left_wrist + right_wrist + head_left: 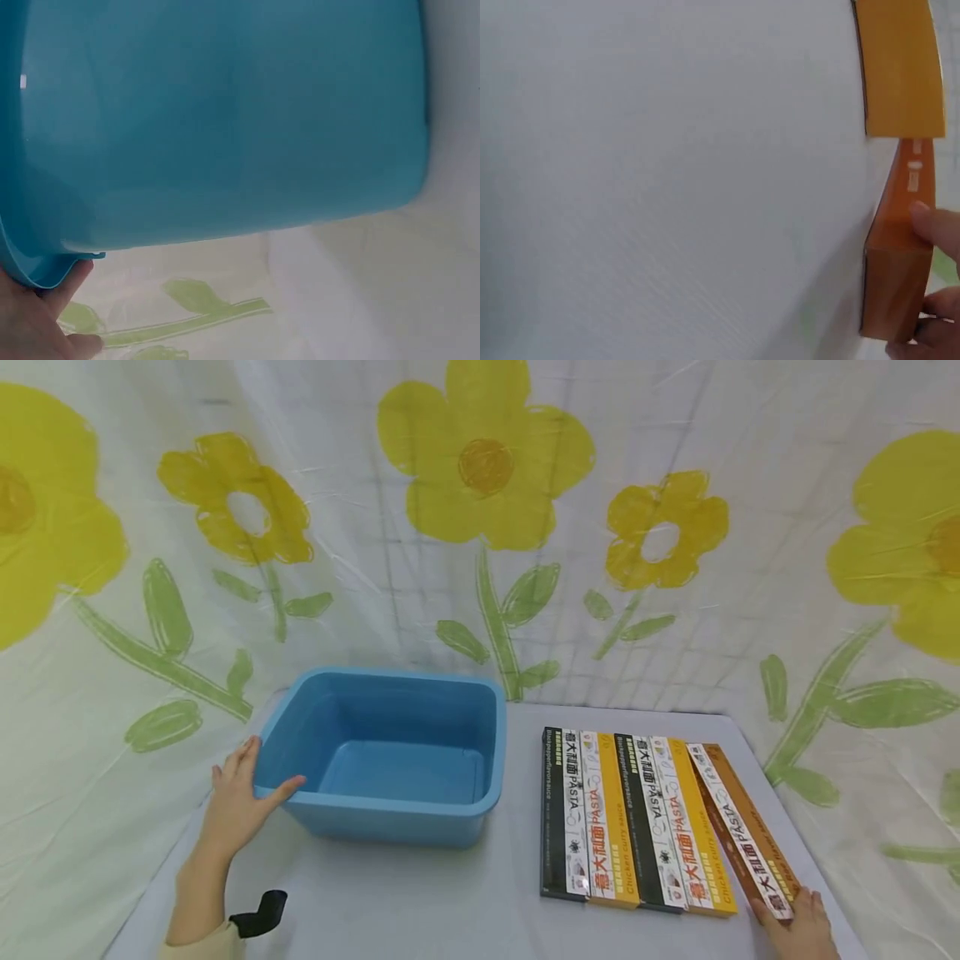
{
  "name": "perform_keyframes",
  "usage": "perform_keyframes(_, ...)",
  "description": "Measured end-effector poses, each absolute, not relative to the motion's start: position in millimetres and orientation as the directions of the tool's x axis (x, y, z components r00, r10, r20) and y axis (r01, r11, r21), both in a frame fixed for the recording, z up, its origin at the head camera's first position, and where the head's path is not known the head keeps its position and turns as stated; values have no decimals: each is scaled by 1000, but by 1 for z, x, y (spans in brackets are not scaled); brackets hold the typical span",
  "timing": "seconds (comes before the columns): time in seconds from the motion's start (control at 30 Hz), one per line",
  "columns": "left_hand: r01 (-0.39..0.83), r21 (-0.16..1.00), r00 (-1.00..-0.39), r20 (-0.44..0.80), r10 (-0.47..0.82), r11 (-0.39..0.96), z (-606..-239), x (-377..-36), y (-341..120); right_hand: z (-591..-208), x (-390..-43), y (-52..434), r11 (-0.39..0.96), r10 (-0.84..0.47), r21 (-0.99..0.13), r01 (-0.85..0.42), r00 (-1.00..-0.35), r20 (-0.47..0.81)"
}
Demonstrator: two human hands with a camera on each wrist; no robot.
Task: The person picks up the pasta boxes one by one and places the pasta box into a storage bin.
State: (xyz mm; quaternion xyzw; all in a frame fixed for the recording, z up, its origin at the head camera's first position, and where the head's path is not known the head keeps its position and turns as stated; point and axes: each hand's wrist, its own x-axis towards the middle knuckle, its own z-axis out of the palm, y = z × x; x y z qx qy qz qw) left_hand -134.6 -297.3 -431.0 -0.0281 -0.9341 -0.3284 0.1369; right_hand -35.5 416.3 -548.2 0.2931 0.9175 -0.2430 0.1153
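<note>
My left hand [237, 800] grips the front left corner of a blue plastic basin [397, 806], thumb over the rim and the other fingers along its left side. The left wrist view shows the basin's outer wall [240, 120] close up, with fingers [69, 289] under the rim. On the right, my right hand [804, 928] holds the near end of a brown pasta box [738, 827]. In the right wrist view the thumb lies on one side of this box [896, 289], the other fingers opposite. The box slants away from the row beside it.
Several long pasta boxes lie side by side in a row, black ones [553, 827] alternating with yellow ones [618, 827]. They rest on a white-covered table [375, 902], right of the basin. Behind hangs a white curtain [337, 610] with yellow flowers.
</note>
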Motion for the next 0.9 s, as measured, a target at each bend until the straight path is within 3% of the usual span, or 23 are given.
perform_keyframes(0.17, 74, 659, -983, 177, -58, 748, -424, -145, -302, -549, -45, 429, 604, 548, -452, 656, -754, -362)
perform_keyframes(0.3, -5, 664, -999, 32, -35, 748, -420, -147, -305, -551, -46, 434, 587, 545, -495, 640, -765, -343)
perform_keyframes(0.47, -17, 709, -997, -63, 40, 705, -415, -144, -310, -550, -47, 431, 572, 560, -530, 626, -770, -304)
perform_keyframes(0.73, -43, 766, -992, -111, 66, 641, -412, -140, -309, -538, -51, 421, 421, 656, -595, 684, -683, -322)
perform_keyframes(0.9, -49, 768, -993, -109, 55, 639, -412, -139, -309, -524, -55, 416, 393, 684, -633, 666, -672, -283)
